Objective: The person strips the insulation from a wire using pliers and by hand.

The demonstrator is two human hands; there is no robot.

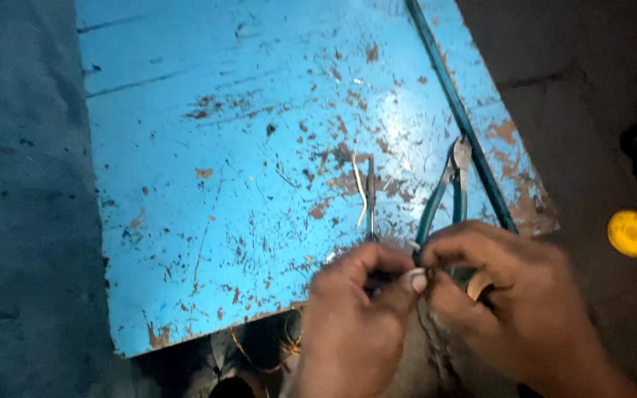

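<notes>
My left hand [355,309] and my right hand [510,295] meet at the near edge of a worn blue board [245,184]. Their fingertips pinch something small between them; it is too blurred to name, perhaps a thin wire. Teal-handled pliers [447,188] lie on the board just beyond my right hand, jaws pointing away. A slim metal tool [370,195] with a pale wire strip beside it lies just beyond my left hand.
A dark cable [455,110] runs diagonally along the board's right side. A yellow round object [632,233] sits on the dark floor at right. Thin copper-coloured strands [274,354] hang below the board's near edge. Dark blue surface fills the left.
</notes>
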